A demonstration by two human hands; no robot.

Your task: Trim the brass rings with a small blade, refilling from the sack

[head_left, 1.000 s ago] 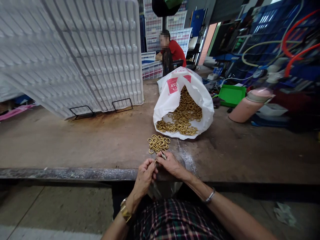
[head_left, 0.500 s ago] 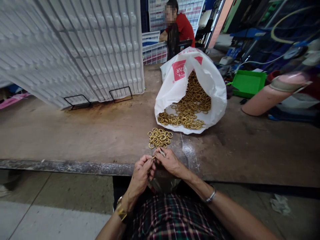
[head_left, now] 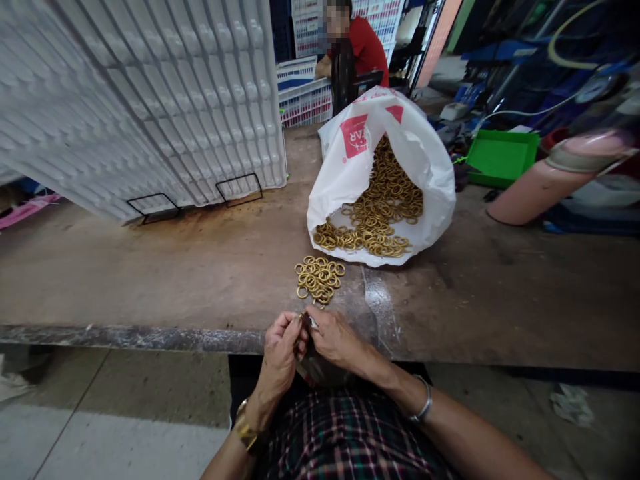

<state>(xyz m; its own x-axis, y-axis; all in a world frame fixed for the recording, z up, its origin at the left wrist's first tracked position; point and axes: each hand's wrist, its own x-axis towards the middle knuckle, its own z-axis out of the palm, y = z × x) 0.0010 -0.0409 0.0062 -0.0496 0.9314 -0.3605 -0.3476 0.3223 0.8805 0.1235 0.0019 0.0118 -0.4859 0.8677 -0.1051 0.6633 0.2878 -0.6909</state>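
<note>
From where I stand, the person's two hands meet at the near edge of the worn brown table (head_left: 200, 280). The left hand (head_left: 281, 347) pinches a small gold piece (head_left: 302, 316) between thumb and forefinger, mostly hidden by the fingertips. The right hand (head_left: 336, 339), touching or almost touching it, is closed around a small tool (head_left: 313, 323); I can't make out whether its tip bites on the piece. Just beyond the hands lies a little heap of gold rings (head_left: 319, 277). Behind that, a white plastic bag (head_left: 333, 193) rests on its side, mouth toward the person, with many more rings inside. A pink bottle (head_left: 533, 190) leans to the right, near a green tray (head_left: 503, 160). Ribbed white panels (head_left: 215, 100) stand on the left.
</note>
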